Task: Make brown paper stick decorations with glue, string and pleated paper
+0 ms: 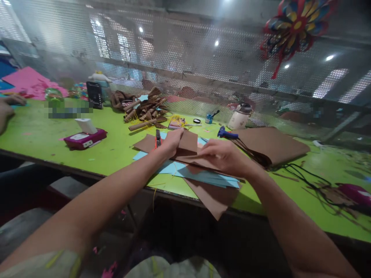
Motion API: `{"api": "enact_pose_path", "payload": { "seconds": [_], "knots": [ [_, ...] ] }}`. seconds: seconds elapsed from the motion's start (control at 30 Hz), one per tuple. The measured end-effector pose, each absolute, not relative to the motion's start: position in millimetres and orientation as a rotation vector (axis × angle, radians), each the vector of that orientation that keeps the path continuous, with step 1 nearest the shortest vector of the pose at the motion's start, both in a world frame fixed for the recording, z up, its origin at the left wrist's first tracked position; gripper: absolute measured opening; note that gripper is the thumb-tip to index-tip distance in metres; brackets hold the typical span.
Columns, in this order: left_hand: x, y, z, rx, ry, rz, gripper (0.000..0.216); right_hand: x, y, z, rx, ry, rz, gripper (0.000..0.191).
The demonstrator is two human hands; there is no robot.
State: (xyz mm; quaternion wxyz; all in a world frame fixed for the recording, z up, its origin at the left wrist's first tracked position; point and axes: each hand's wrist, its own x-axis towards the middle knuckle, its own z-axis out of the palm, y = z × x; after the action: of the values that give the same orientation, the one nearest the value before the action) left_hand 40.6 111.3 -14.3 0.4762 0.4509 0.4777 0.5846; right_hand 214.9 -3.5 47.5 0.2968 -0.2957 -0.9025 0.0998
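My left hand (172,141) presses its fingers on a folded brown paper sheet (189,142) lying on the green table (37,131). My right hand (224,156) pinches the same brown paper's near edge, fingers closed on it. Under the brown paper lie light blue paper sheets (203,175), and another brown sheet (214,199) hangs over the table's front edge. A red-handled cutter (158,139) lies just left of my left hand.
A stack of brown paper (272,144) and black cords (304,175) lie right. Rolled brown paper cones (146,110), a blue glue gun (227,134), a white jar (239,117), a magenta box (85,139) stand behind. Another person's hand (7,108) at far left. Paper pinwheel (295,23) hangs on mesh.
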Motion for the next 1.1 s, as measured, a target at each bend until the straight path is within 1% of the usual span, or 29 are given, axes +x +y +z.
{"api": "enact_pose_path", "payload": {
  "seconds": [0.1, 0.23, 0.3, 0.37, 0.47, 0.6, 0.93, 1.1],
  "knots": [
    [40.1, 108.6, -15.5, 1.214, 1.188, 1.418, 0.020, 198.3, -23.8, 38.5, -0.774, -2.665, 0.074, 0.020],
    [39.2, 105.0, -15.3, 1.321, 1.118, 1.394, 0.027, 201.5, -40.1, 26.3, -0.844, -2.765, -0.277, 0.020],
    [39.4, 103.0, -13.8, 1.344, 1.084, 1.399, 0.027, 207.2, -47.9, 22.4, -0.851, -2.771, -0.381, 0.023],
    [39.9, 101.3, -11.7, 1.352, 1.072, 1.406, 0.025, 211.6, -56.2, 19.3, -0.836, -2.773, -0.397, 0.024],
    [40.5, 99.6, -8.8, 1.345, 1.085, 1.422, 0.023, 215.1, -66.6, 15.8, -0.810, -2.776, -0.338, 0.023],
    [40.3, 97.5, -7.2, 1.315, 1.056, 1.430, 0.022, 219.2, -67.1, 11.5, -0.889, -2.743, -0.310, 0.022],
    [39.7, 96.4, -8.1, 1.354, 1.023, 1.385, 0.025, 226.5, -51.8, 1.3, -1.081, -2.753, -0.511, 0.018],
    [40.6, 92.9, -5.0, 1.316, 1.042, 1.351, 0.023, 225.7, -39.9, -4.9, -1.222, -2.699, -0.612, 0.022]
  ]
}}
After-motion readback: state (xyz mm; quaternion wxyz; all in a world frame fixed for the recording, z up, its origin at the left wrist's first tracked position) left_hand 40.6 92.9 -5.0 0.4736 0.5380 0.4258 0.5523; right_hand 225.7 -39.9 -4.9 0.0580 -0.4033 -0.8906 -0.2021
